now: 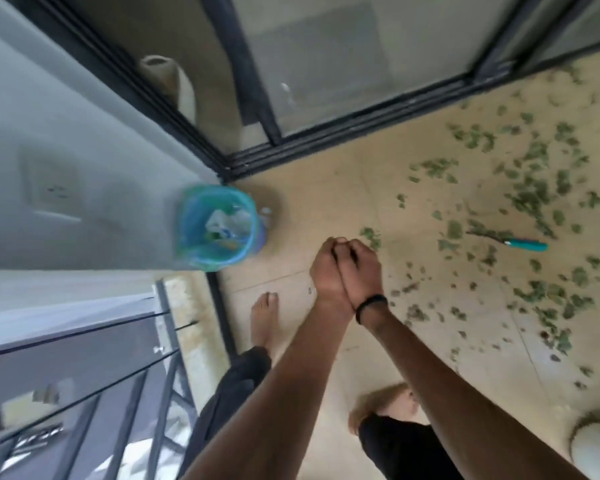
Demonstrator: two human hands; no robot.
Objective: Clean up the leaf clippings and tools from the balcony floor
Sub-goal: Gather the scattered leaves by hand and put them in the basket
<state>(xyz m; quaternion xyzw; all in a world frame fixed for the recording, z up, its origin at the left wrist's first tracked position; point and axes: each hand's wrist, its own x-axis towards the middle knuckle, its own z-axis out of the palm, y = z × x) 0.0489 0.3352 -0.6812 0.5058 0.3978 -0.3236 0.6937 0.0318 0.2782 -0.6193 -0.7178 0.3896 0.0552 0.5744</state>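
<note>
The left hand (328, 271) and the right hand (361, 271) are pressed together side by side in front of the person, fingers curled inward so the two form a closed cup; whatever lies inside is hidden, so I cannot tell whether they hold clippings. A black band (371, 307) circles the right wrist. Just left of the hands and farther away, a blue-lined bin (219, 226) stands on the floor at the corner of the grey wall (84, 150), with crumpled scraps in it. The green leaf clippings (534, 202) lie scattered across the beige tiled floor (326, 188) to the right of the hands, thickest toward the right edge. Among them rests a tool with a teal handle (525, 244), lying flat, well apart from both hands. A bare foot (264, 317) stands near the railing (84, 393).
</note>
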